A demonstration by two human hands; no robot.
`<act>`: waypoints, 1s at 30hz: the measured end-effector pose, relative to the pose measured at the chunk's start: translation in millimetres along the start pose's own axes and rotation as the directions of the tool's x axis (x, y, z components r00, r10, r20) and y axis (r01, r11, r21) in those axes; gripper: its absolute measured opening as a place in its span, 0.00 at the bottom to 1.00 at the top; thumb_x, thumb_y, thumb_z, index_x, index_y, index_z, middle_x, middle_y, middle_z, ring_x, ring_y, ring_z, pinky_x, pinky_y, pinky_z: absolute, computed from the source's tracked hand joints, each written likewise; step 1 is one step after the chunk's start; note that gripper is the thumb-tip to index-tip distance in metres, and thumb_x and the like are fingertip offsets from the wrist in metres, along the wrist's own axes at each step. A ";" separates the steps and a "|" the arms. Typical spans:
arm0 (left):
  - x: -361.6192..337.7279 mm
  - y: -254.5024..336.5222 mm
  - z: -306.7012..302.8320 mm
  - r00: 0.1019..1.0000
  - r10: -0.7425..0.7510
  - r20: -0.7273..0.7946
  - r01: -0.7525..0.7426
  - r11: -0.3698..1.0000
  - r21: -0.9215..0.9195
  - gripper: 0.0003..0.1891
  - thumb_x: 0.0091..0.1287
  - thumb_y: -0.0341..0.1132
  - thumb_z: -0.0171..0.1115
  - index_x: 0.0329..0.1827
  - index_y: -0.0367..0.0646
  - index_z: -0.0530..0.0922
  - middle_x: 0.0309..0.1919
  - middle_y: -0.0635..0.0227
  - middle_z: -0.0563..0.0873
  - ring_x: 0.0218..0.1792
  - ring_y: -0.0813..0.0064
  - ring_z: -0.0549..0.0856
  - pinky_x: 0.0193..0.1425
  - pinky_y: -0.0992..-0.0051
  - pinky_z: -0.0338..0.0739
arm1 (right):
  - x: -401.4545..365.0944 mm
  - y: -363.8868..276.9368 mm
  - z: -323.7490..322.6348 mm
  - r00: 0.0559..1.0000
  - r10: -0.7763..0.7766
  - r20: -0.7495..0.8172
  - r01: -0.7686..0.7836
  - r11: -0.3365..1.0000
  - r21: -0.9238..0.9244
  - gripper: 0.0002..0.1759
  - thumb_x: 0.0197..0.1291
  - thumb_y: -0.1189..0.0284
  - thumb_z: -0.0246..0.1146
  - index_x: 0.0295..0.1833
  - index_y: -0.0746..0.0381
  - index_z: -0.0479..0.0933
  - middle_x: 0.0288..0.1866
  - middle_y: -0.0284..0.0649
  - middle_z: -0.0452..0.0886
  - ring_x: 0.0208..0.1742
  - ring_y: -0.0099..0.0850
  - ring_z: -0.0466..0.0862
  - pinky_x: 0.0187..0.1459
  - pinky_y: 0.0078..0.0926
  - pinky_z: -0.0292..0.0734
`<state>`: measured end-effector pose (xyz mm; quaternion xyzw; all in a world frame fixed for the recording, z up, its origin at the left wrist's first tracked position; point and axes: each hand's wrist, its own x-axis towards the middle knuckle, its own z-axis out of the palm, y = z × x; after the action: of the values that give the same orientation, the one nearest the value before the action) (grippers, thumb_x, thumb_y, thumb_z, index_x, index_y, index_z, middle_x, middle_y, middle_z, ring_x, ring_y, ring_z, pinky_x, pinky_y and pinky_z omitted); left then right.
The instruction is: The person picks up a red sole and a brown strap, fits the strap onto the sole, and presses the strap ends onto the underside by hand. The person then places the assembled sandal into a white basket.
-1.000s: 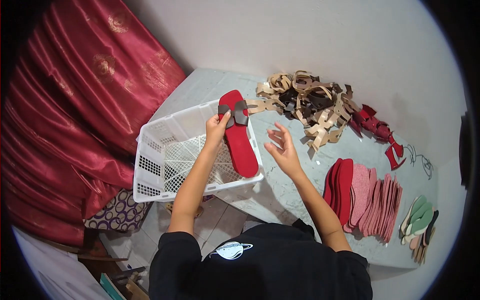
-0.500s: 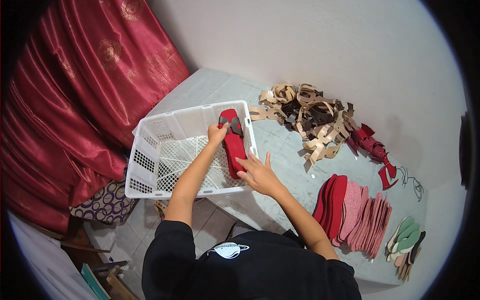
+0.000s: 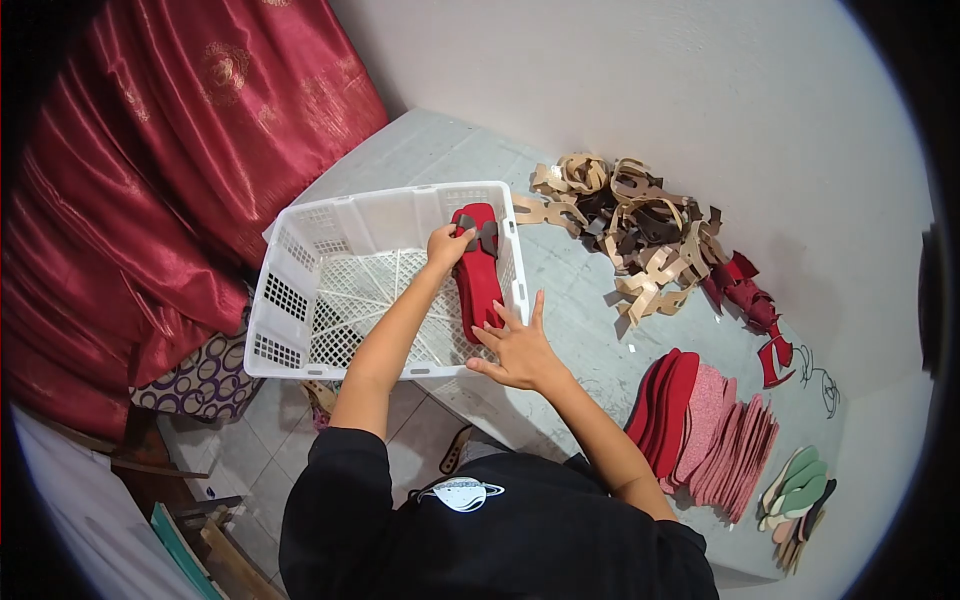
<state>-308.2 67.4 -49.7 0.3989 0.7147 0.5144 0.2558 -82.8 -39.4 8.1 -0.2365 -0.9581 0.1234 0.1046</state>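
My left hand [image 3: 449, 246] is closed on the dark strap near the upper end of a red sandal [image 3: 481, 285]. The sandal lies along the right inner side of a white plastic basket [image 3: 350, 205] with a mesh floor. Another red layer shows beneath its edge; how many pieces are stacked there I cannot tell. With fingers spread, my right hand [image 3: 516, 350] is at the basket's lower right corner, its fingertips at the sandal's lower end.
On the grey table [image 3: 570, 370] are tan and brown strap pieces [image 3: 650, 230], dark red straps [image 3: 750, 300], red soles [image 3: 665, 410], pink soles [image 3: 735, 450] and green pieces [image 3: 800, 485]. A red curtain [image 3: 180, 180] hangs at the left.
The red sandal has moved down against the basket's right side, with my left hand still on its strap. My right hand stays spread near its lower end. The view has shifted slightly.
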 end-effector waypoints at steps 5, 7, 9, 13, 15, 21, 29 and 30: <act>10.0 -10.3 -0.5 0.997 -0.023 0.069 0.018 0.998 0.062 0.18 0.53 0.43 0.69 0.36 0.35 0.81 0.32 0.59 0.80 0.31 0.67 0.80 0.39 0.71 0.75 | -0.1 -0.9 -1.9 0.999 0.008 0.038 -0.006 0.998 -0.056 0.42 0.58 0.36 0.38 0.59 0.59 0.73 0.53 0.40 0.79 0.71 0.40 0.59 0.59 0.75 0.15; -0.8 3.0 -0.6 0.998 0.033 -0.059 -0.024 0.989 0.145 0.20 0.52 0.44 0.69 0.40 0.35 0.81 0.42 0.56 0.74 0.40 0.64 0.79 0.47 0.71 0.74 | 0.2 -1.2 -2.6 0.999 0.009 0.036 -0.007 0.999 -0.053 0.42 0.58 0.36 0.38 0.59 0.58 0.73 0.53 0.40 0.79 0.70 0.39 0.60 0.59 0.75 0.15; -0.1 2.5 -0.9 0.997 0.055 -0.049 -0.046 0.985 0.168 0.21 0.52 0.44 0.69 0.41 0.35 0.82 0.45 0.55 0.72 0.44 0.62 0.77 0.50 0.71 0.73 | 0.1 -1.1 -2.4 0.999 0.012 0.034 -0.011 0.999 -0.049 0.41 0.58 0.36 0.39 0.59 0.58 0.73 0.53 0.40 0.79 0.70 0.39 0.61 0.59 0.75 0.15; -1.2 -2.2 2.1 0.984 0.137 -0.110 -0.116 0.977 0.180 0.23 0.51 0.46 0.70 0.42 0.35 0.82 0.47 0.53 0.69 0.49 0.59 0.75 0.55 0.70 0.70 | 0.3 -0.1 -0.3 1.000 0.010 0.012 -0.010 1.000 -0.015 0.43 0.56 0.34 0.39 0.58 0.59 0.74 0.53 0.42 0.79 0.69 0.40 0.62 0.59 0.73 0.14; 1.5 -8.5 3.0 0.978 0.164 -0.129 -0.137 0.970 0.200 0.23 0.51 0.46 0.70 0.42 0.35 0.82 0.47 0.53 0.69 0.48 0.59 0.74 0.55 0.70 0.70 | 0.6 0.0 0.1 1.000 0.013 -0.001 -0.013 1.000 0.019 0.45 0.55 0.33 0.38 0.57 0.59 0.75 0.53 0.44 0.79 0.69 0.40 0.64 0.60 0.72 0.14; 4.1 -26.5 6.2 0.960 0.239 -0.146 -0.215 0.963 0.161 0.24 0.51 0.50 0.68 0.41 0.35 0.82 0.46 0.54 0.69 0.48 0.58 0.72 0.55 0.70 0.68 | 1.6 -0.5 -0.1 1.000 0.024 0.012 -0.024 1.000 0.015 0.45 0.55 0.33 0.38 0.57 0.60 0.75 0.53 0.43 0.79 0.69 0.40 0.64 0.60 0.72 0.14; -8.9 -30.0 5.8 0.921 0.322 -0.221 -0.244 0.916 0.319 0.19 0.55 0.51 0.65 0.44 0.49 0.84 0.54 0.55 0.66 0.57 0.53 0.60 0.64 0.59 0.55 | 1.3 -2.8 -3.0 0.997 0.035 0.068 -0.032 0.998 -0.052 0.40 0.58 0.36 0.38 0.59 0.56 0.73 0.51 0.40 0.81 0.70 0.38 0.61 0.60 0.74 0.16; -9.5 -31.3 6.3 0.922 0.318 -0.219 -0.245 0.920 0.306 0.19 0.57 0.51 0.63 0.47 0.52 0.83 0.56 0.55 0.65 0.59 0.53 0.59 0.64 0.59 0.55 | 1.8 -2.9 -3.5 0.997 0.036 0.067 -0.033 0.998 -0.051 0.40 0.58 0.36 0.38 0.59 0.56 0.73 0.51 0.40 0.81 0.70 0.38 0.61 0.60 0.74 0.16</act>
<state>-307.6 58.0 -81.7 0.4573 0.7409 0.4914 0.0235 -84.7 -40.4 12.5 -0.2512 -0.9596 0.1090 0.0640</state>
